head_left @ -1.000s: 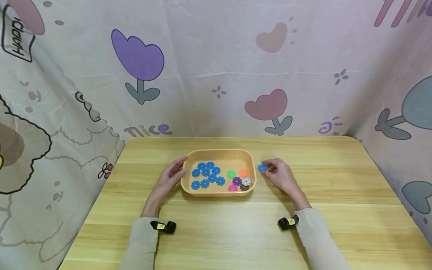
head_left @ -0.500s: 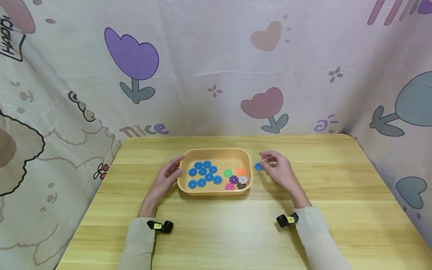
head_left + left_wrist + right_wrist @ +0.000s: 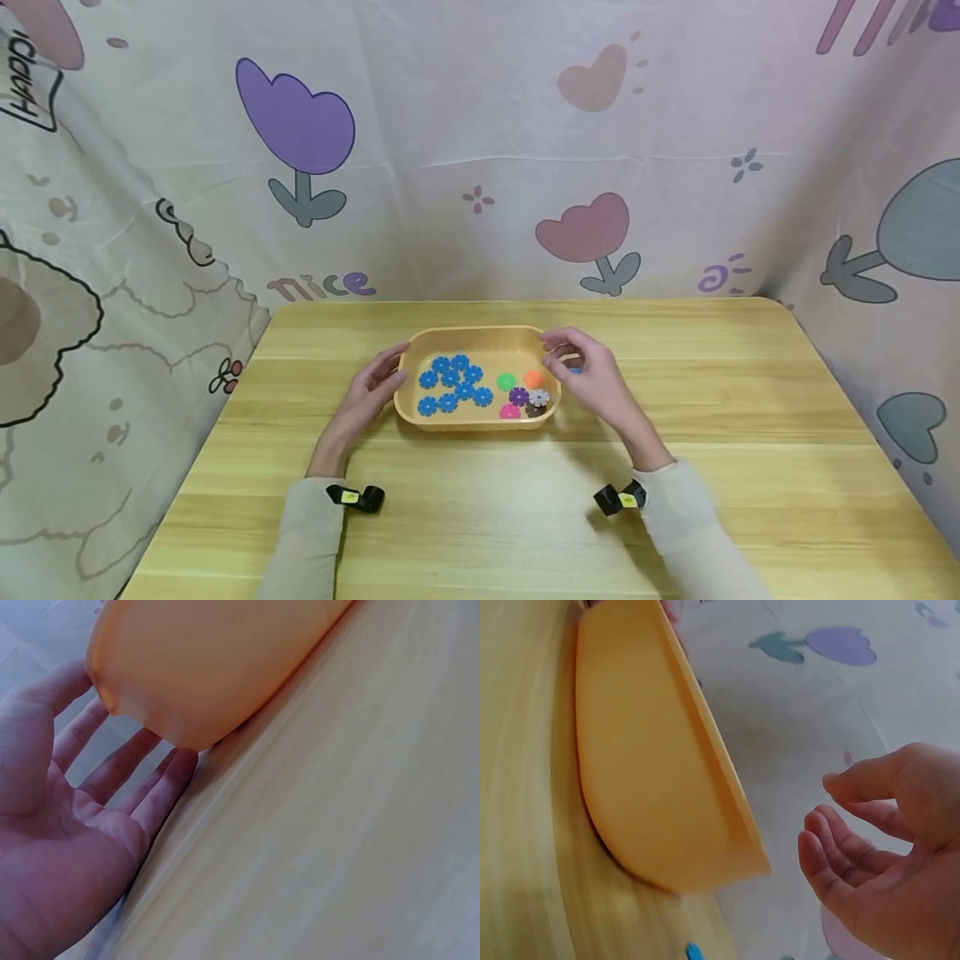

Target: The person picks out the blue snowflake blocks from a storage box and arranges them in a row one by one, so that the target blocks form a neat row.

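Right hand (image 3: 590, 375) just beside tray (image 3: 480, 422), fingers loosely parted | left hand (image 3: 367, 393) spread, touching its left end | I see it smooth, round-cornered, on grained table (image 3: 480, 517), toothed blue discs (image 3: 464, 390) inside

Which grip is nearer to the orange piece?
Right. The right grip is near the orange piece, at the right end of the tray; the left grip is at the opposite end.

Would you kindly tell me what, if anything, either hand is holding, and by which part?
Nothing appears gripped: the left hand only touches the left end of the yellow tray, and the right hand, near the other end, holds nothing.
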Demonstrator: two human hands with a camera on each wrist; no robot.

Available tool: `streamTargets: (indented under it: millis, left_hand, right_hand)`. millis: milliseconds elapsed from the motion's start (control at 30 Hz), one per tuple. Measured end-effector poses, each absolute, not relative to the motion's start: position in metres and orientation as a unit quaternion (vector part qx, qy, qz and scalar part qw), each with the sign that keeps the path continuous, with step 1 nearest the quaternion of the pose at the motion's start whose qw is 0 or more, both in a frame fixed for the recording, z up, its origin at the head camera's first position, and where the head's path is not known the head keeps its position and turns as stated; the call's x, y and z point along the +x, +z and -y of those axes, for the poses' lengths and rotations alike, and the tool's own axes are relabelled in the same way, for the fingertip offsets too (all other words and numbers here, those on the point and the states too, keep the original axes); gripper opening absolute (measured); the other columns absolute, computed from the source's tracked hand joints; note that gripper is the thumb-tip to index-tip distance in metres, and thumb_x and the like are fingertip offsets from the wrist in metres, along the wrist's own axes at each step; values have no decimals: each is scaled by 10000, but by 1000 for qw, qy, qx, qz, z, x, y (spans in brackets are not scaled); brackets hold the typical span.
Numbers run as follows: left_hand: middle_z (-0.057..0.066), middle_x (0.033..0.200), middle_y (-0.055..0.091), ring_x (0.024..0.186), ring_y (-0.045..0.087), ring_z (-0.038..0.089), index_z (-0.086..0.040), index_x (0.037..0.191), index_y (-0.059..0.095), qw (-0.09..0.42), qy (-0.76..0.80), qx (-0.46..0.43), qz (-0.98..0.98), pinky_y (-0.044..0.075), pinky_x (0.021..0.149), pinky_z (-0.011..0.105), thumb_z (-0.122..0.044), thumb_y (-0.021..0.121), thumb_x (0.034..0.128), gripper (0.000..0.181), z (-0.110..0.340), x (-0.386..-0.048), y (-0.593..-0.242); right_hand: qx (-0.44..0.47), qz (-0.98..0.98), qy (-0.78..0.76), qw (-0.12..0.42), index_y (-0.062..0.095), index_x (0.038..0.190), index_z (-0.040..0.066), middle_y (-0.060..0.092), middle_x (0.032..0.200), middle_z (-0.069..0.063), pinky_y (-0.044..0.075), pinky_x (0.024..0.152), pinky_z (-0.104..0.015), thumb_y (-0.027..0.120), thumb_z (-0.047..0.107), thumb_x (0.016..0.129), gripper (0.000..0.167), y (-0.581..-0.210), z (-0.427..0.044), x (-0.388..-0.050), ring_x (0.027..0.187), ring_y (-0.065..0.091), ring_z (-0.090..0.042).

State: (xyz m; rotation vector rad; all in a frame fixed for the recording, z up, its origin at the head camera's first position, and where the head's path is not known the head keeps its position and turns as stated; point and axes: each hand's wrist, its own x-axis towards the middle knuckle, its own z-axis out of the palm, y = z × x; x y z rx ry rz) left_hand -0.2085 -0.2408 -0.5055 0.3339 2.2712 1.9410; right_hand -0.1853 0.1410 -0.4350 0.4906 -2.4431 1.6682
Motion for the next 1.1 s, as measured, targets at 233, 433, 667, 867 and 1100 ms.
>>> streamTargets:
  millis: [233,433,667,867,1100]
  left_hand:
    - [120,1578,437,1407,459,334,-210,1551,461,71,645,104,-754,498,1014,233,-259,603,1057,516,244,-207,-507]
    - [122,1584,431,1422,444,326,-194,1551,459,70,652,99,-749,486,1030,233,-219,596,1060,511,244,-207,-508]
    - [116,1570,450,1400,469,322,-202,1545,472,72,651,102,-749,495,1023,240,-224,608,1054,510,241,-210,-507]
    - [108,1569,453,1390,480,323,-214,1543,475,72,644,107,-754,501,1019,248,-254,610,1053,510,241,-210,-507]
    - [107,1571,447,1392,476,325,-216,1546,471,73,651,107,-748,500,1026,257,-233,602,1057,506,241,-209,-507]
  right_hand:
    - [205,814,543,38,664,1259,7,692,1063,-101,612,841,-387,724,-34,919,348,-438,-108,-189,956,685,-245]
    - [220,839,497,12,646,1255,7,669,1079,-167,615,817,-349,729,-8,928,338,-445,-86,-198,933,685,-257]
    - [221,868,443,-40,677,1193,-3,685,1050,-123,589,793,-329,750,19,918,286,-454,-70,-205,922,652,-224]
    - [226,885,396,-94,703,1153,12,695,1016,-93,566,826,-361,772,32,902,261,-458,-62,-208,916,633,-212]
    - [236,898,349,-129,723,1154,32,710,1044,-70,563,871,-358,793,42,882,281,-459,-57,-210,932,623,-188]
